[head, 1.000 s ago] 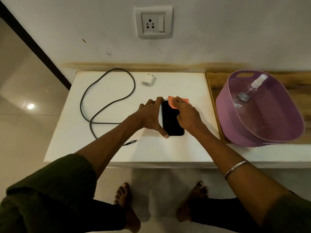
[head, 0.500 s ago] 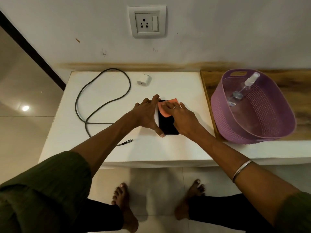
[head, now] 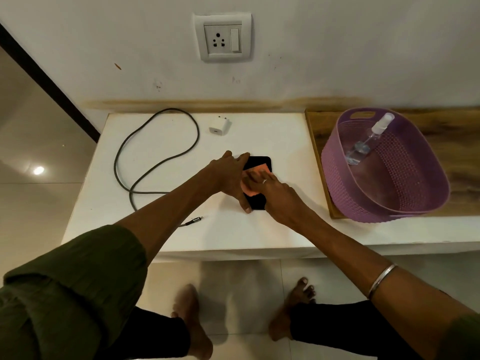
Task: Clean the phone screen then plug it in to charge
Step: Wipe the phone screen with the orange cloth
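Note:
A black phone [head: 259, 162] lies flat, screen up, on the white table [head: 272, 229]. My left hand [head: 228, 175] grips the phone's left edge, thumb at the near corner and fingers at the far corner. My right hand [head: 275, 189] presses an orange cloth [head: 250, 190] flat on the middle of the screen. A dark charging cable [head: 155, 165] loops at the left, its plug end [head: 197, 219] near my left forearm. A white charger adapter [head: 220, 126] sits at the back, below the wall socket [head: 223, 37].
A purple plastic basket [head: 337, 162] stands at the right on a wooden board [head: 322, 131], with a clear spray bottle [head: 368, 141] leaning inside it. The table's front edge is just above my bare feet on the tiled floor.
My right hand has drawn the orange cloth from the phone's far end toward its middle. My left hand has kept its hold on the phone's left edge.

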`<state>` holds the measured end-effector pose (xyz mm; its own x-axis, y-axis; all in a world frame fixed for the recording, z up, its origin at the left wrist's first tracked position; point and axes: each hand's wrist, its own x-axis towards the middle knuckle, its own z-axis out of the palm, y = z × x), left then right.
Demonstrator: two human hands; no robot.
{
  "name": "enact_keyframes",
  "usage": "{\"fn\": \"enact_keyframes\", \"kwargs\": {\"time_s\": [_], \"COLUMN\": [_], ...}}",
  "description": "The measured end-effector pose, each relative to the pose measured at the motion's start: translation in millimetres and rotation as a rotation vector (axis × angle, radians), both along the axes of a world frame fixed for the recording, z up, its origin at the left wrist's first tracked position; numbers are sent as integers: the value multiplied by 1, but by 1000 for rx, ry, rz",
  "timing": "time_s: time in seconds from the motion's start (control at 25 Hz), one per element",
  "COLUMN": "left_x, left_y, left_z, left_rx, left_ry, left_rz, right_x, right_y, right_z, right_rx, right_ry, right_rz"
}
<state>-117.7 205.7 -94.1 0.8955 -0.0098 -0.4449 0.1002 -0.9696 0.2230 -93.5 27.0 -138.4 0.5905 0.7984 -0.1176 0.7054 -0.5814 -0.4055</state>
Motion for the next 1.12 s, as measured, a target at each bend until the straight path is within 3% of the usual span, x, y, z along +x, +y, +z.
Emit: {"fn": "enact_keyframes", "kwargs": {"time_s": [0.08,0.28,0.48,0.6,0.8,1.0,1.12], "left_x": [2,0,-1,-4,-6,-5,-6], "left_y": [0,2,0,0,0,-1,-1], "left_z": [1,0,0,0,0,-1,-2], "left_rx": [-7,-17,20,58,54,66,62], "left_ry": [7,-16,-48,-65,-80,-97,-103], "left_rz": [9,11,12,-2,-1,-3,-1], "right_x": [6,11,-23,-14,-1,-27,-15], "right_y": [-6,-24,-10,-22,-36,-23,-33], "right_z": [2,-3,-11,-13,-7,-16,-11], "right_rx": [6,-74,-77,-44,102,-98,-108], "right_ry": [-74,-162,29,33,134,25,-101], "right_rz": [28,-138,-142,-90,-376,-98,11]}}
